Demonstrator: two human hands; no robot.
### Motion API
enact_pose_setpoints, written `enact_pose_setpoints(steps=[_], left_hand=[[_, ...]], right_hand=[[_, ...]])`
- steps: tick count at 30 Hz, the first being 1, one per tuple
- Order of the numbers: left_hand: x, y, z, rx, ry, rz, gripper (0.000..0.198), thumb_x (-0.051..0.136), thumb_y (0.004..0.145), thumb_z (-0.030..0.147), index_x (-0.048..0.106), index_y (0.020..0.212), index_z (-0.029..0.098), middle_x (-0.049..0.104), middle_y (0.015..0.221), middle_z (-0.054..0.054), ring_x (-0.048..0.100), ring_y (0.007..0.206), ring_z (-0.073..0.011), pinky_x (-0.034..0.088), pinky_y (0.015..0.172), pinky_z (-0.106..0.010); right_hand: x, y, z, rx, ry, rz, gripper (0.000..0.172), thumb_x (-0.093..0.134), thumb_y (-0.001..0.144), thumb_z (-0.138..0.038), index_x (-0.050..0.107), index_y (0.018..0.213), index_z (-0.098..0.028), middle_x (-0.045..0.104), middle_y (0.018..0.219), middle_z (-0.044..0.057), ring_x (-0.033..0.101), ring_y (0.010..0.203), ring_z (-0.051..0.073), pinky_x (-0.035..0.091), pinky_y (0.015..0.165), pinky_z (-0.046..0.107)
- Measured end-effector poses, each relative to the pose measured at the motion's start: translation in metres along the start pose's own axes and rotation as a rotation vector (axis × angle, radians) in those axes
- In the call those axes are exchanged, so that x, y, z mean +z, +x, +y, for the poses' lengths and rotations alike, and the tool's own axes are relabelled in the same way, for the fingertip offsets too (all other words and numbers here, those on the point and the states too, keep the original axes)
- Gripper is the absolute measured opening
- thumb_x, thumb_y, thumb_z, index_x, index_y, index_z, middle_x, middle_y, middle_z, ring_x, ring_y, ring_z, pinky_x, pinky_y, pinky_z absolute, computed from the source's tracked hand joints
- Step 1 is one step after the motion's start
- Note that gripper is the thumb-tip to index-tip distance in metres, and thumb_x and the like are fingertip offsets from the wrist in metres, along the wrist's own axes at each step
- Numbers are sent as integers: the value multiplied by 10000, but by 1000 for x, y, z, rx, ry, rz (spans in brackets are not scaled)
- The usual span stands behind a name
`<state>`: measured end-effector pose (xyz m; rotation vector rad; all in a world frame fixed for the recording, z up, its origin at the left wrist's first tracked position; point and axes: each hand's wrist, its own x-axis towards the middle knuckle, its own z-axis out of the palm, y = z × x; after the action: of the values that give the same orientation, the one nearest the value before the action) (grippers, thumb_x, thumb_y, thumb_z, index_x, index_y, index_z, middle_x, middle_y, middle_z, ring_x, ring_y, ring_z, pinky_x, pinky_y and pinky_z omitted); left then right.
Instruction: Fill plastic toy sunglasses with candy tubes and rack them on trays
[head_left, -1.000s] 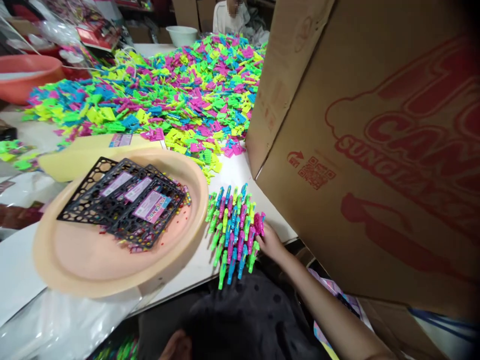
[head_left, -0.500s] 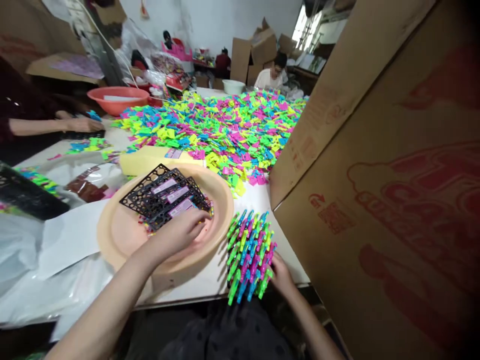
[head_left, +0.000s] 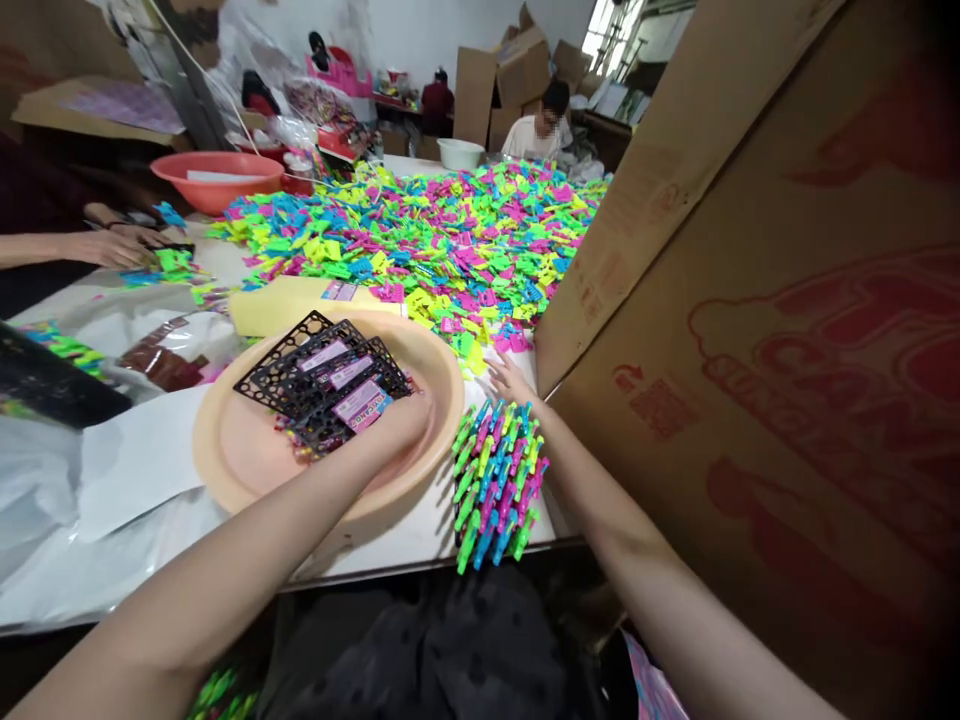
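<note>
My left hand (head_left: pixel 407 418) reaches down into a peach-coloured basin (head_left: pixel 225 478), at the right side of some black perforated racks (head_left: pixel 289 362) with pink-and-purple labels. Its fingers are hidden against the basin's contents, so what they hold does not show. Small wrapped bits lie beneath the racks. My right hand (head_left: pixel 511 380) is stretched forward over the white table, fingers spread and holding nothing, near the front of a big heap of bright plastic pieces (head_left: pixel 450 235). Just below it, a rack filled with upright green, blue, pink and yellow plastic pieces (head_left: pixel 499 480) stands at the table edge.
A tall cardboard box (head_left: pixel 637 330) walls off the right side. Yellow card (head_left: pixel 292 305) lies behind the basin; white paper (head_left: pixel 139 460) and plastic bags are at left. A co-worker's hands (head_left: pixel 124 245) handle pieces near a red basin (head_left: pixel 217 180). Another person sits beyond the heap.
My right hand has left the side of the filled rack and moved forward toward the heap, opening. My left hand has gone deeper into the basin. The co-worker's hands have shifted.
</note>
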<state>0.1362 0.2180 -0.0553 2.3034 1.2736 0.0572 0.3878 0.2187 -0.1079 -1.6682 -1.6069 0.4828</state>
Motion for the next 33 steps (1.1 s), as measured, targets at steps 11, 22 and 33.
enact_pose_setpoints(steps=[11, 22, 33], left_hand=[[-42, -12, 6, 31, -184, 133, 334, 518, 792, 243, 485, 1097, 108, 639, 873, -99, 591, 753, -201, 440, 655, -282], [-15, -130, 57, 29, -1228, 297, 257, 573, 768, 382, 617, 907, 171, 628, 909, -31, 565, 832, -149, 454, 764, -268], [-33, -155, 74, 293, -1076, 409, 188, 553, 825, 344, 652, 914, 210, 441, 1342, -83, 353, 1296, -217, 296, 1067, -371]], right_hand=[[-6, -33, 10, -16, -93, -3, 81, 615, 714, -232, 626, 748, -159, 634, 881, 50, 547, 920, 195, 396, 875, 372], [-31, -118, -15, 274, 166, 508, 247, 555, 720, -357, 631, 778, -129, 659, 656, 57, 614, 602, 196, 494, 588, 321], [-89, -139, -147, 119, 724, 555, 142, 705, 681, -268, 638, 745, -160, 634, 568, -18, 615, 481, 131, 542, 550, 284]])
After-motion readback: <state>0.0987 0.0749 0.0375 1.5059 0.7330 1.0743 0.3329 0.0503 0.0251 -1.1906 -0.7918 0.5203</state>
